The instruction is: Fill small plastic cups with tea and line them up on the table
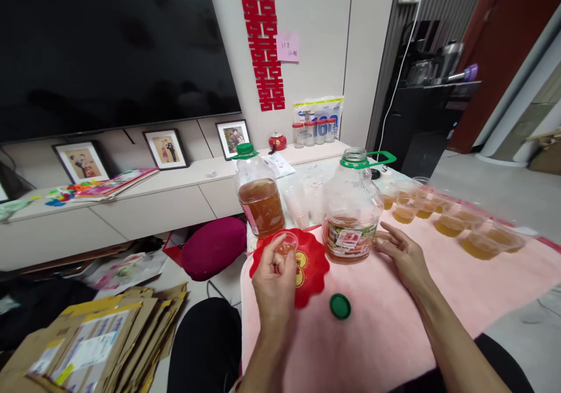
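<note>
Portioning amber liquid from the open jug [350, 203] into small cups looks like the step in hand, though nothing's pouring right now. Jug's upright on the pink cloth [377, 334], with a green cap [340, 306] lying just in front. Left hand [277, 273] has its fingers curled at a clear cup [287, 238] over the red scalloped tray [318, 258], but honestly I can't tell if that grip has hold of it. Right hand's [401, 254] grip is loose and spread beside the jug, not wrapped around it. More cups with amber liquid [449, 225] sit off to the right. IMO the next move calls for keeping that cup level and getting a steady hold on the jug.
</note>
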Demonstrator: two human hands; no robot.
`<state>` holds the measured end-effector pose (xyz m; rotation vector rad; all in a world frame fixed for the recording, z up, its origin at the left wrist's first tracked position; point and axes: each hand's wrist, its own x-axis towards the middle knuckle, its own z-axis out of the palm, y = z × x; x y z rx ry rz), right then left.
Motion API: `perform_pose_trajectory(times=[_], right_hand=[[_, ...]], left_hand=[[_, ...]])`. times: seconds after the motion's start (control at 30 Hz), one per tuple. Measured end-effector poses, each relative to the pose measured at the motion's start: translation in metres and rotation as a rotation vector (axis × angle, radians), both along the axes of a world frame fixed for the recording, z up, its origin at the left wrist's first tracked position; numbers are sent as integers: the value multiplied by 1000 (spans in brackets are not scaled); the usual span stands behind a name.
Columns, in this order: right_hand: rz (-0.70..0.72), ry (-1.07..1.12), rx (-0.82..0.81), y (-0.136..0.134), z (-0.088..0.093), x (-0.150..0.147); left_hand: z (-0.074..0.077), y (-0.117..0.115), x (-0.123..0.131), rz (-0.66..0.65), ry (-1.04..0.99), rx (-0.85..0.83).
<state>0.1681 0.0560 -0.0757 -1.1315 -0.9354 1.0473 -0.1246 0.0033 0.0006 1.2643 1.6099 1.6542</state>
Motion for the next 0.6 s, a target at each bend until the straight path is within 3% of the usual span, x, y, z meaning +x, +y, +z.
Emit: perform_pose_trajectory(times=[0.2,0.4,0.6], right_hand=[[8,-53,-13,-3,4,-2],[-2,-84,-29,-3,5,-4],[-22,-96,-27,-2,2,-6]], left_hand=[[-8,5,-15,-2,75,38],[-15,5,-24,129,247,5],[-24,21,-24,-56,246,-158]])
